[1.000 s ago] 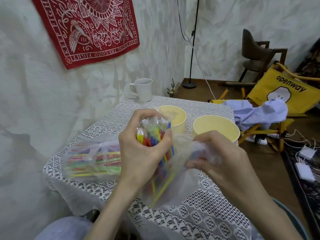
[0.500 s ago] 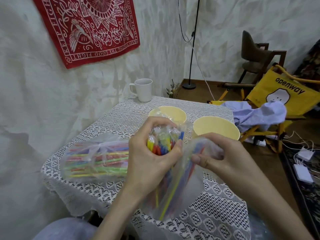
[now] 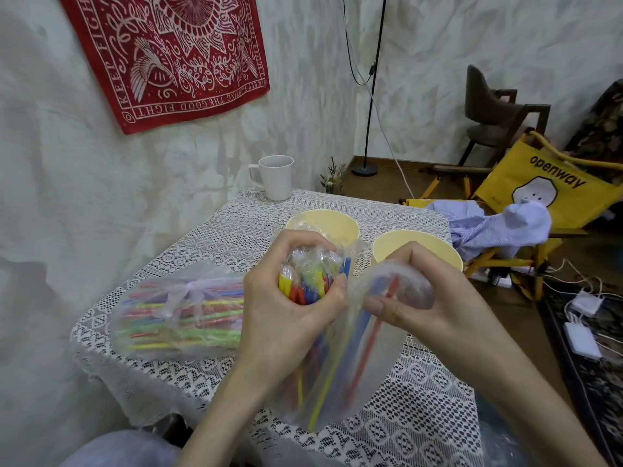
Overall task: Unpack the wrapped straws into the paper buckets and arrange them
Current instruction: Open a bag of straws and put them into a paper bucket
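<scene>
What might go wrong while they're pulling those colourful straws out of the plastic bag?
The left hand grips the straw bundle by its top end only, while the right hand pinches the thin bag; loose straws low in the bag could slip out and scatter. Both paper buckets stand right behind the hands, so a sudden tug might knock one over.

Your left hand (image 3: 286, 315) grips the straws (image 3: 308, 281) through their bag (image 3: 340, 375); your right hand (image 3: 424, 298) pinches the plastic, two buckets (image 3: 322, 224) behind.

One head-worn camera looks forward and down, close over the table (image 3: 421, 416).
</scene>
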